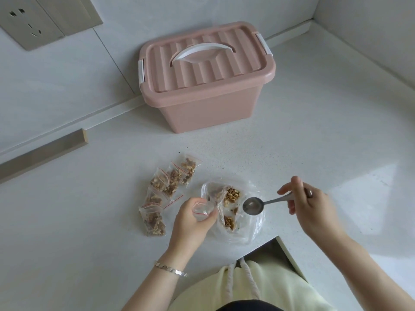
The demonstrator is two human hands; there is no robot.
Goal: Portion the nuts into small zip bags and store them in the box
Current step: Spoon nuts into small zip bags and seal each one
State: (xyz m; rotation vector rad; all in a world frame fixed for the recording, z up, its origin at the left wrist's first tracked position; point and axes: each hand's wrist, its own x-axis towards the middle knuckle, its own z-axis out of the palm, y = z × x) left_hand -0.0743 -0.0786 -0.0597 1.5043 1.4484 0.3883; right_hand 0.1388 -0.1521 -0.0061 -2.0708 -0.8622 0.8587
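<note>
From the head camera, the left hand (193, 217) sits low at the centre of the white counter (292, 142). Its fingers and thumb are curled round a small empty zip bag (203, 209) with a red seal strip, pinching it near the mouth. The right hand (311, 206) holds a metal spoon (253, 205) by the handle, with the thumb and first fingers closed on it and the other fingers loosely bent. The spoon's bowl looks empty and hovers over a large clear bag (249, 230) that lies crumpled on the counter between the two hands. The loose nuts (232, 195) lie in clumps inside this bag, just beside the small bag.

To the left of the left hand, several filled zip bags (167, 186) of nuts lie in a loose, overlapping cluster on the counter. Well behind them, against the wall, stands a pink box (208, 113) with its ribbed lid (202, 66) on and a white handle lying flat.

A bracelet (170, 269) circles the left wrist, and a ring (310, 193) shows on the right hand. A wall socket (24, 21) is at the upper left.
</note>
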